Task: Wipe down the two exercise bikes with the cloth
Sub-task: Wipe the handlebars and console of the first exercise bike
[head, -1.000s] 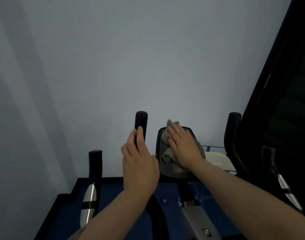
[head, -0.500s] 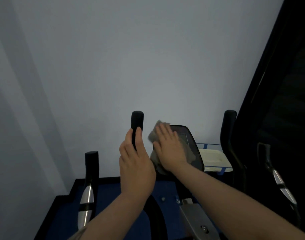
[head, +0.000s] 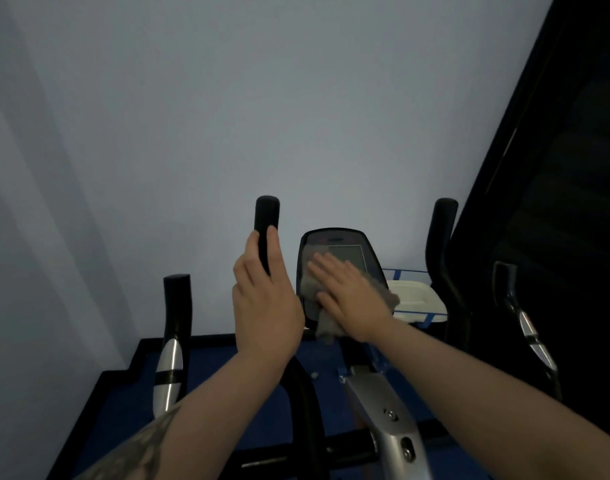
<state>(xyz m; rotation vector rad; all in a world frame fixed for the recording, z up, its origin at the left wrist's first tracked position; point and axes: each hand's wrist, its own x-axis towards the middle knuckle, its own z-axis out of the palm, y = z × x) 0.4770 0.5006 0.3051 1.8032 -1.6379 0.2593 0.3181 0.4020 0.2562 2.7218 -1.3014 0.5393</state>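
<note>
Your right hand (head: 352,299) lies flat on the grey cloth (head: 326,322), its fingers (head: 326,268) straight and close together, pressing the cloth against the face of the bike's console (head: 334,252). The cloth is a soft, crumpled grey rag, dull in the dim light; bunched folds stick out under your palm at the console's lower edge and past your wrist on the right side. The console is a dark, rounded panel with a paler rectangular screen (head: 350,256), the upper right of it uncovered.

Your left hand (head: 265,303) holds the upright black handlebar grip (head: 267,220) just left of the console, fingers and thumb curled round it, the grip's rounded top showing above them. Another black grip (head: 177,299) with a silver section stands further left, and one more (head: 442,237) rises to the right of the console. A white tray (head: 416,297) edged in blue tape sits behind the console, against the pale wall (head: 296,98).
</note>
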